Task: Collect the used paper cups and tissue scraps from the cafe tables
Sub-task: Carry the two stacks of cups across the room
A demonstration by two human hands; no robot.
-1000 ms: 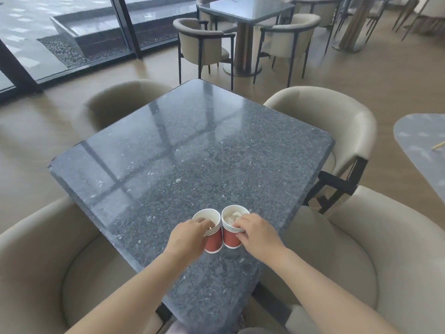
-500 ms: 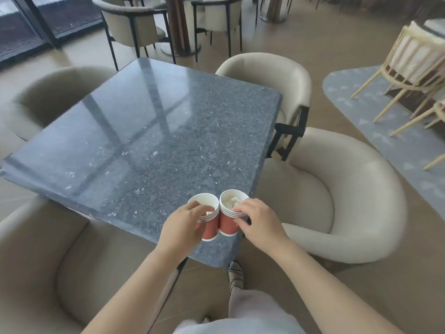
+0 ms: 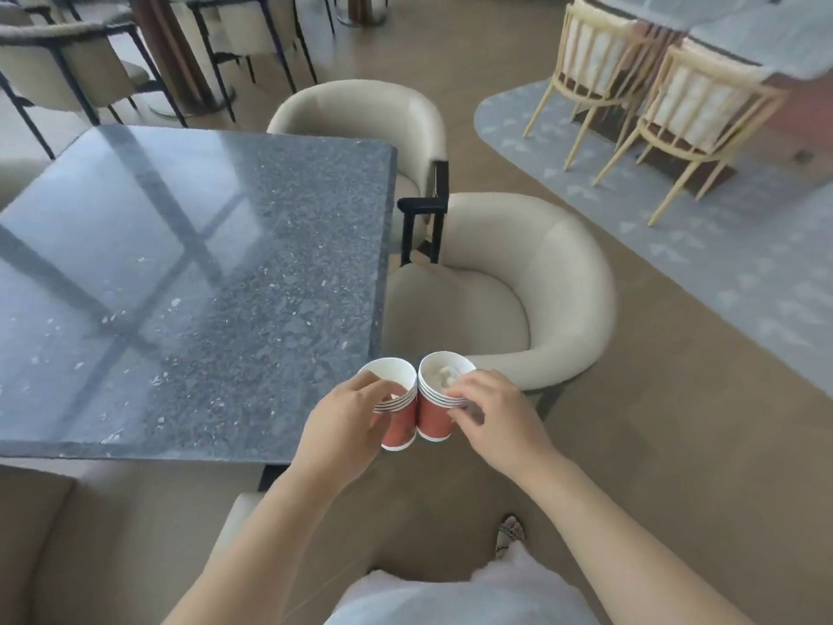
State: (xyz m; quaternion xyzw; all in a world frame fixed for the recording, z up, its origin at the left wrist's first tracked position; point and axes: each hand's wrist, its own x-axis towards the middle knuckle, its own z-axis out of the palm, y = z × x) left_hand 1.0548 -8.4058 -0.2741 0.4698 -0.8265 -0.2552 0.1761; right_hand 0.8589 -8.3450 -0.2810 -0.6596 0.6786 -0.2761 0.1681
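I hold two stacks of red paper cups with white rims side by side in the air, just off the near right corner of the dark stone table (image 3: pixel 189 272). My left hand (image 3: pixel 347 426) grips the left stack of cups (image 3: pixel 399 424), whose top cup looks empty. My right hand (image 3: pixel 496 421) grips the right stack of cups (image 3: pixel 435 417), and white tissue scraps (image 3: pixel 446 376) lie crumpled in its top cup. The two stacks touch each other.
A cream tub chair (image 3: pixel 532 290) stands right of the table, another cream chair (image 3: pixel 360 115) behind it. Wooden spindle chairs (image 3: pixel 676 97) stand on a pale rug (image 3: pixel 721 245) at the right. More tables and chairs (image 3: pixel 67 60) fill the back left. A chair arm (image 3: pixel 36 534) is at lower left.
Both hands lifted the two cup stacks off the table and carried them past its right corner. My view swung right and away from the table.
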